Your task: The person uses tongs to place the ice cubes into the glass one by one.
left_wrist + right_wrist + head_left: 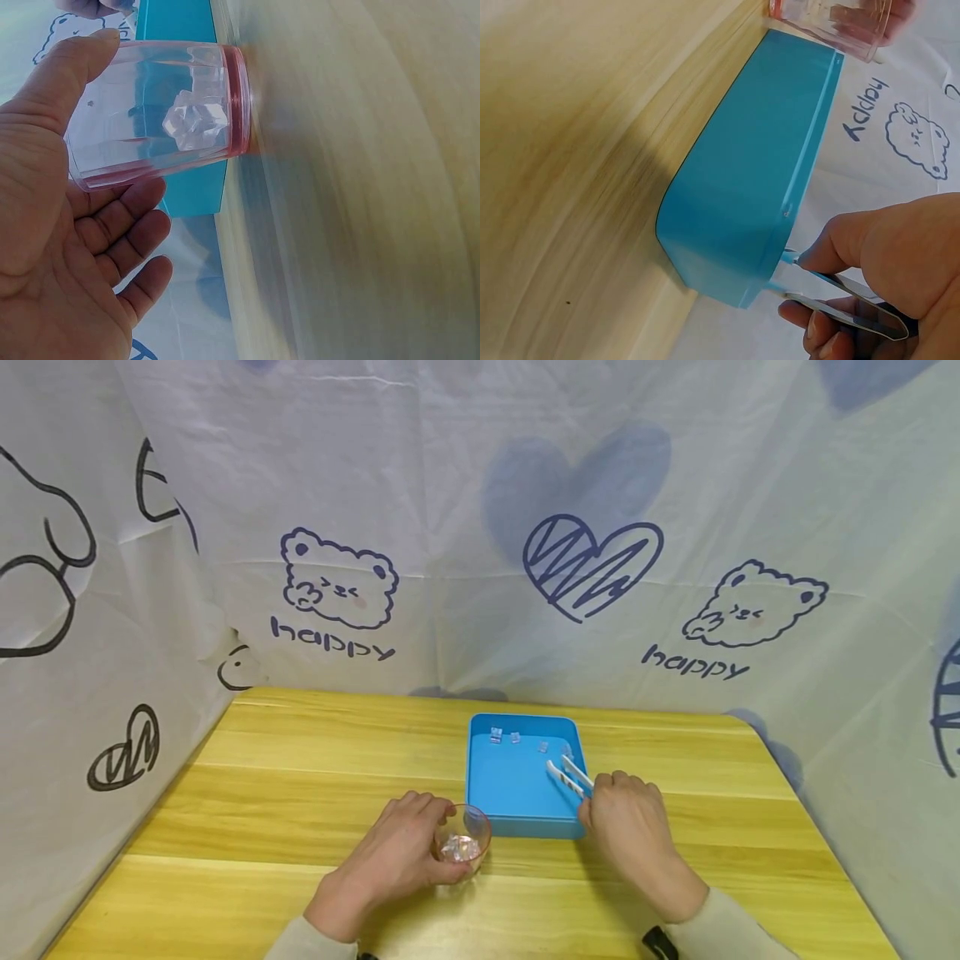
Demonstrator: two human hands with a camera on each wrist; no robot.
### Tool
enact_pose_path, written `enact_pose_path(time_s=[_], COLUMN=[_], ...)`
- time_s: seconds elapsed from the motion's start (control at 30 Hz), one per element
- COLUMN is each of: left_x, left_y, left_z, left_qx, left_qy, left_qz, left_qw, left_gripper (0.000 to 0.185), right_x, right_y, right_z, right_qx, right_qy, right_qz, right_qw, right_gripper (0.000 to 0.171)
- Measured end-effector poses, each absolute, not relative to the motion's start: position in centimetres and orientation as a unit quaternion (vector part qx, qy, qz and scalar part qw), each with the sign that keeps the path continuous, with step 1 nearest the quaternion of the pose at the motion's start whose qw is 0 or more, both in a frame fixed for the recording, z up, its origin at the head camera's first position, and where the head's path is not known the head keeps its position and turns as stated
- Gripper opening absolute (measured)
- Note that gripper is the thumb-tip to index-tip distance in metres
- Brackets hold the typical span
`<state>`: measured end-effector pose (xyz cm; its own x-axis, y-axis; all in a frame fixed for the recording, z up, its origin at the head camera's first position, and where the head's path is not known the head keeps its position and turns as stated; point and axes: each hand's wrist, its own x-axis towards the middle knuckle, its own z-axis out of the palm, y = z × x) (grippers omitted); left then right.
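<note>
A clear pink-tinted cup (pixel 464 841) stands on the wooden table (pixel 300 777) just left of a blue tray (pixel 521 814). It has clear cubes (pixel 196 121) inside. My left hand (pixel 395 853) curls around the cup (pixel 157 112), thumb on one side and fingers on the other. My right hand (pixel 628 822) grips white tongs (pixel 567 774) that reach into the tray, their tips apart over its right side. Several small clear cubes (pixel 496 734) lie along the tray's far wall. In the right wrist view the tongs (pixel 840 296) pass over the tray's rim (pixel 810 161).
A printed white cloth (pixel 525 527) with bears and hearts hangs behind and on both sides of the table. Bare tabletop spreads to the left of the cup and to the right of the tray.
</note>
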<state>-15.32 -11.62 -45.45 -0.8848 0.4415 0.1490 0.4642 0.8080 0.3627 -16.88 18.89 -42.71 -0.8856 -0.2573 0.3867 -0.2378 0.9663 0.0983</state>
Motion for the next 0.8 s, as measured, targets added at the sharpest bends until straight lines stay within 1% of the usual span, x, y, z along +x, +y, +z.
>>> enact_pose_path(time_s=[0.3, 0.47, 0.7, 0.8], left_x=[-15.3, -15.3, -15.3, -15.3], left_y=[-11.6, -11.6, -11.6, -11.6], left_z=[-45.4, -45.3, -45.4, -45.4], left_qx=[-0.236, -0.231, -0.231, -0.230], left_qy=[-0.951, -0.952, -0.952, -0.952], left_qz=[-0.197, -0.199, -0.201, -0.201], left_qw=[0.029, 0.022, 0.021, 0.021], left_gripper=[0.072, 0.071, 0.072, 0.072], right_x=[-17.6, -18.1, -19.5, -20.0], right_y=[18.5, 18.5, 18.4, 18.2], right_z=[-43.1, -43.3, -43.6, -43.6], right_qx=[0.118, 0.118, 0.115, 0.120], right_qy=[-0.976, -0.976, -0.979, -0.977], right_qz=[-0.014, -0.012, -0.015, -0.021], right_qw=[0.182, 0.183, 0.169, 0.174], right_gripper=[0.028, 0.028, 0.027, 0.027])
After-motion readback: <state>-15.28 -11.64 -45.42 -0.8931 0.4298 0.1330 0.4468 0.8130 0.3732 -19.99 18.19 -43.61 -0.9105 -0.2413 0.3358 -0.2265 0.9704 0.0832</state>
